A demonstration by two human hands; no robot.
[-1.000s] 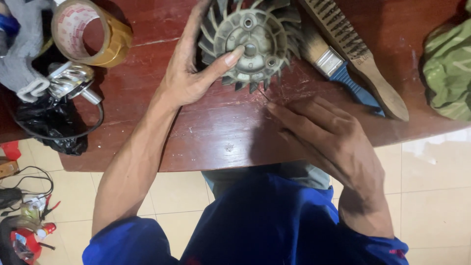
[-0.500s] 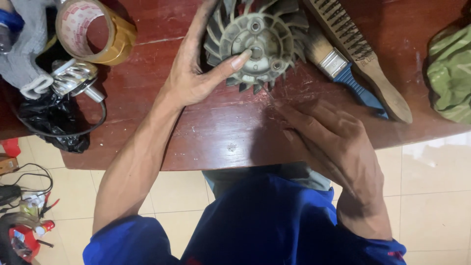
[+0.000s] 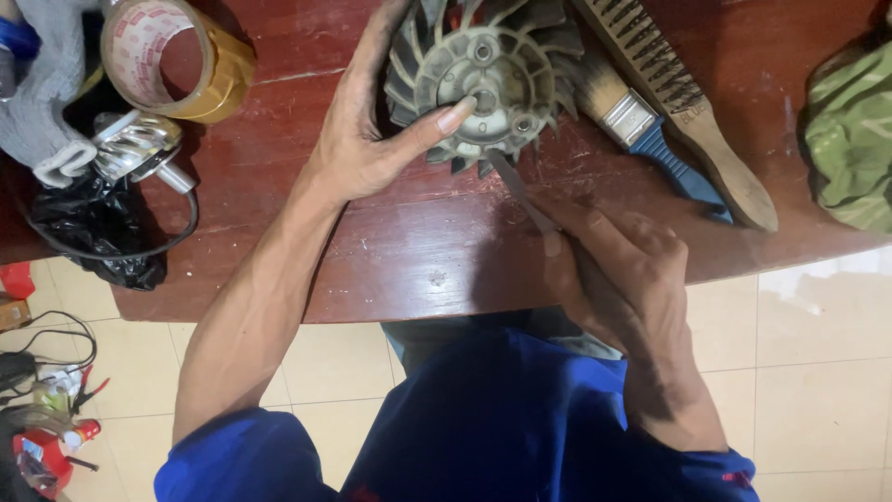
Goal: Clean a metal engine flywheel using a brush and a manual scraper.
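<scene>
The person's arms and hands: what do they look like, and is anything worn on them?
Both arms are bare from the hands up past the elbows. The left hand and right hand wear no gloves, rings or watch. Dark grime marks the fingers and knuckles. Short blue sleeves cover the upper arms, part of a blue top; the right sleeve has a small red mark near its edge.
</scene>
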